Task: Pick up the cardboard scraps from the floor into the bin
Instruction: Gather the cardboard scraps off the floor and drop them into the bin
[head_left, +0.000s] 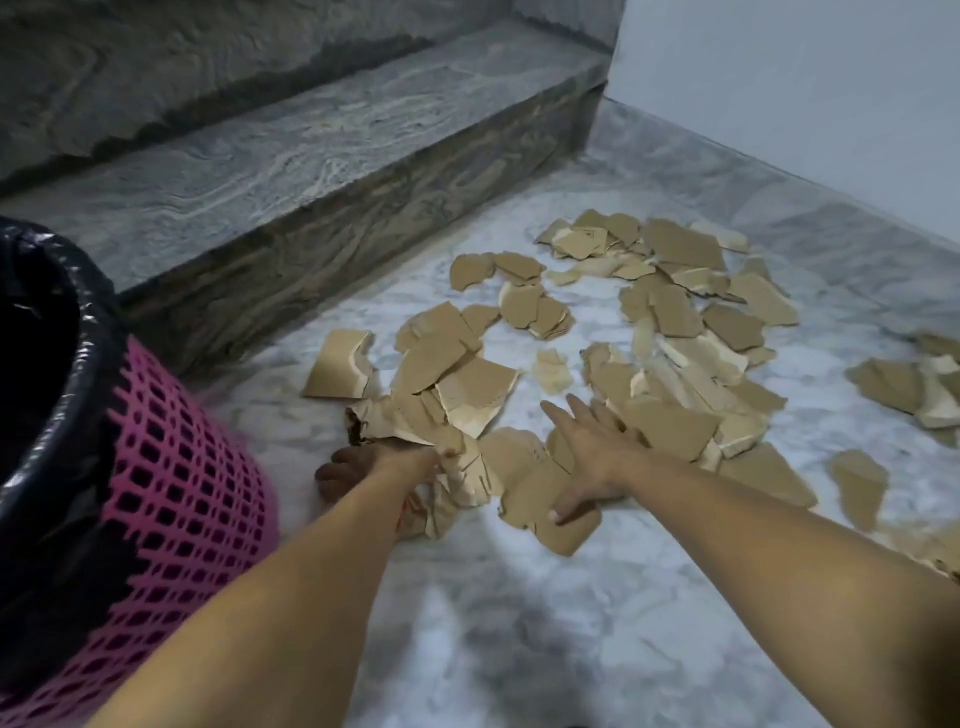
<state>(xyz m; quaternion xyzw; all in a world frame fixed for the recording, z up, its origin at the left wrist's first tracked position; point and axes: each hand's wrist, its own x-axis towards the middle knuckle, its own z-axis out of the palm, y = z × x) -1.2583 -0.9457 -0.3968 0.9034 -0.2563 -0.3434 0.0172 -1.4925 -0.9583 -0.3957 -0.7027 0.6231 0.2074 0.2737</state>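
Several torn brown cardboard scraps lie spread over the pale marble floor. My left hand is closed around a crumpled bunch of scraps close to the bin, its fingers mostly hidden in the cardboard. My right hand lies flat with fingers spread on top of scraps in the middle, its thumb at the edge of one piece. The bin is a pink mesh basket with a black plastic liner, standing at the left, its mouth open.
A grey stone step runs along the back, just behind the bin and scraps. A pale wall closes the right rear. More scraps lie at the right edge. What looks like toes shows beside my left wrist.
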